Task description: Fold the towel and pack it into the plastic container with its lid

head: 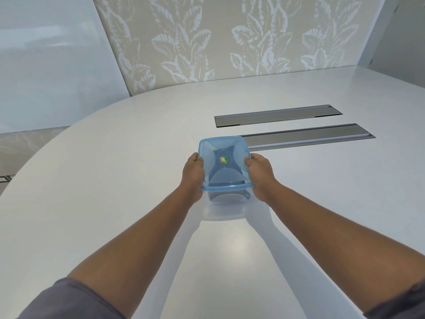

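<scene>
A square plastic container (pixel 224 204) with clear walls stands on the white table (pixel 115 180), closed by a translucent blue lid (pixel 213 148) that carries a round green sticker in its middle. My left hand (pixel 192 174) grips the lid's left edge, thumb on top. On the right edge sits my right hand (pixel 259 174), gripping in the same way. Through the lid and walls I see only blue plastic shapes. No towel shows anywhere in view.
Two long grey metal cable-slot covers (pixel 278 115) (pixel 308 137) lie flush in the table just behind and right of the container. A leaf-patterned wall (pixel 230 42) rises behind the rounded far edge.
</scene>
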